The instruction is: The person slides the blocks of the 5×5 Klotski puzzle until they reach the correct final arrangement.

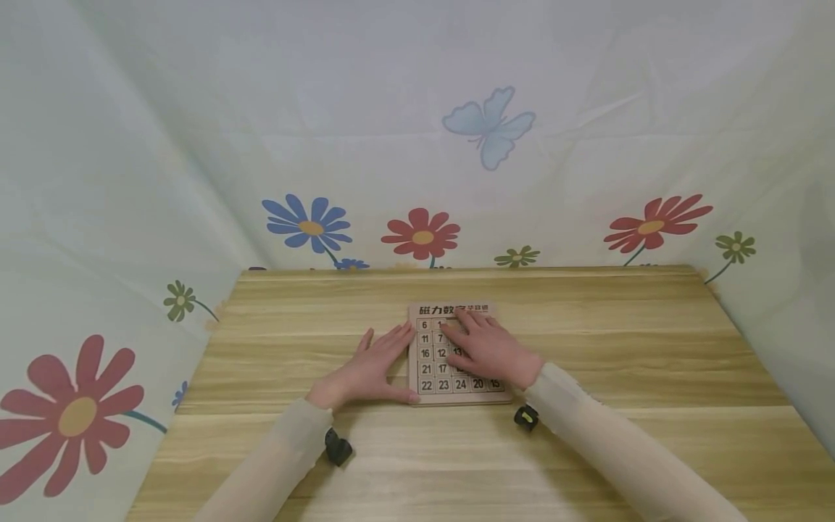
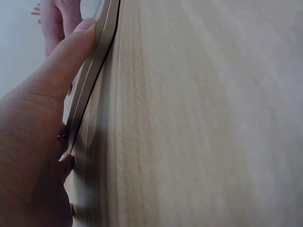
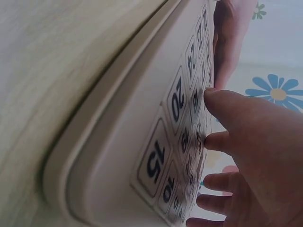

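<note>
A wooden number slide puzzle (image 1: 459,398) lies flat on the table, its square tiles printed with black numbers and a line of characters along its top. My left hand (image 1: 368,371) touches the left side of the frame, fingertips near the upper part and thumb at the lower left corner. In the left wrist view that thumb (image 2: 71,54) presses against the frame's edge. Over the tiles reaches my right hand (image 1: 492,351), fingers spread, hiding much of the upper right. The right wrist view shows its thumb (image 3: 225,104) and fingertips right at the tile faces, tile 15 (image 3: 154,161) uncovered.
The wood-grain table (image 1: 587,319) extends around the puzzle on all sides. Behind and beside it hangs a pale cloth (image 1: 365,116) printed with flowers and a butterfly. A black wrist device (image 1: 338,448) shows below the left sleeve, another device (image 1: 526,417) by the right.
</note>
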`<state>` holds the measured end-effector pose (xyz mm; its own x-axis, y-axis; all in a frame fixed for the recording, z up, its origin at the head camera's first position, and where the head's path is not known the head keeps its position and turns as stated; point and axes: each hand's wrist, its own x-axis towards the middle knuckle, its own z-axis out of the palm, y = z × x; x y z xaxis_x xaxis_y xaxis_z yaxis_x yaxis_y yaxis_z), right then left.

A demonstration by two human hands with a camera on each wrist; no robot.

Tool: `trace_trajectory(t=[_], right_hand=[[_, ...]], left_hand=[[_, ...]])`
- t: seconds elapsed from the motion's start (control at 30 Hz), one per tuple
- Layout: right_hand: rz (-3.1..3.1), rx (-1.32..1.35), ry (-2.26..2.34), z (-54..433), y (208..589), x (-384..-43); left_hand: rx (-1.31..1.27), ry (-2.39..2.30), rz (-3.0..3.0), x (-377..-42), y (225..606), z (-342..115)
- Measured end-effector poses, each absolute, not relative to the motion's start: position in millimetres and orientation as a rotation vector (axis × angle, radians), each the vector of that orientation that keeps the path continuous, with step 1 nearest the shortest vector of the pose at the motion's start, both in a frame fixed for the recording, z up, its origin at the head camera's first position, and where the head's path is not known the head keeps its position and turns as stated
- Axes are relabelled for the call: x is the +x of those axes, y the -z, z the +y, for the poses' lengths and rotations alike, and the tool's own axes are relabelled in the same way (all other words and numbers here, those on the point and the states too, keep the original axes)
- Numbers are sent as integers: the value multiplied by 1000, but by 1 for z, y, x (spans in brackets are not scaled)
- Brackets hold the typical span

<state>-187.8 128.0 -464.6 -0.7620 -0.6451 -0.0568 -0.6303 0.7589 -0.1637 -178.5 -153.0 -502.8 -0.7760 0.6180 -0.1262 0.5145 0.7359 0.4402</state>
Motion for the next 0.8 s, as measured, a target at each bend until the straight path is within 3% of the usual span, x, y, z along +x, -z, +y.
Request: trace_trajectory(t=[0.5,0.8], right_hand=[[2890,-922,219,172,472,-185],[2875,-912,306,172,469,-178]], left_hand=[[878,-546,2680,-178,502,-152],[910,-598,2678,-180,506,-154]])
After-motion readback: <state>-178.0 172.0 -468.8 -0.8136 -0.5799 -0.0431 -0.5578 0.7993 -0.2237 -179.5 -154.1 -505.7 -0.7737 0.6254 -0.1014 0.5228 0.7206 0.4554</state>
